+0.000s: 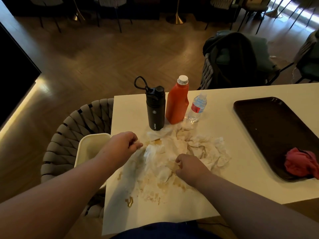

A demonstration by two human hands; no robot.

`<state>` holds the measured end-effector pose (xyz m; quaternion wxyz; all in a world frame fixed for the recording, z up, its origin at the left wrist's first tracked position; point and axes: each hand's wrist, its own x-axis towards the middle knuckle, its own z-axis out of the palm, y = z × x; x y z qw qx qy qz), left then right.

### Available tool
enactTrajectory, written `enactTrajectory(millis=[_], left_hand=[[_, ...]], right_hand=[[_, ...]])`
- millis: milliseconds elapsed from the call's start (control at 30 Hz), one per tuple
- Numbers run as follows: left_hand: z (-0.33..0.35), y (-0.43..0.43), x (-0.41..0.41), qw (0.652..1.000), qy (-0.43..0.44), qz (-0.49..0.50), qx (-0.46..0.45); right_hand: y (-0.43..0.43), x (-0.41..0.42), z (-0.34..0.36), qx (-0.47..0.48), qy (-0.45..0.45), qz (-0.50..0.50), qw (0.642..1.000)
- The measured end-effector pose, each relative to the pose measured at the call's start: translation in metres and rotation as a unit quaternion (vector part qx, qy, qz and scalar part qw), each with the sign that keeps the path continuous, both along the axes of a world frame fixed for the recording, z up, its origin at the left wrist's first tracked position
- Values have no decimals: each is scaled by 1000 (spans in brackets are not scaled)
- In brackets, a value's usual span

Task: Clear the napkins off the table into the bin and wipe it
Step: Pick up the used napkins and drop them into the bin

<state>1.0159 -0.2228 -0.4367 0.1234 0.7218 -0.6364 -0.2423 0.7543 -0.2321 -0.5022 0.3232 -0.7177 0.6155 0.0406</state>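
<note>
A pale table [215, 107] stands on a brown wooden floor [103, 54] laid in a herringbone pattern. A grey woven chair [69, 131] sits against the table's left edge. Beyond the far edge, a second woven chair [209, 73] has dark clothing [238, 54] draped over its back. Further off, in shadow, stand dark chairs on thin black legs [51, 7] and a flared brass pedestal base [176, 18]. Bright daylight [293, 11] falls on the floor beyond the far right corner. On the left, a black wall panel [13, 66] has a warm light strip [19, 116] glowing at its foot.
</note>
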Motion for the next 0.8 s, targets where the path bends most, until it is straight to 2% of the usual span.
enactTrajectory(millis=[300,433,600,800], left_hand=[[-8,8,0,999,39,9,-26],[-14,11,2,998,58,15,-25],[-18,7,6,1000,20,0,-24],[-25,9,8,1000,15,1,-10]], right_hand=[[7,2,-5,-7,3,-15,1000],[5,1,2,-18,-24,-19,999],[4,-1,17,-21,-72,-26,997],[2,-2,36,-32,-115,-53,991]])
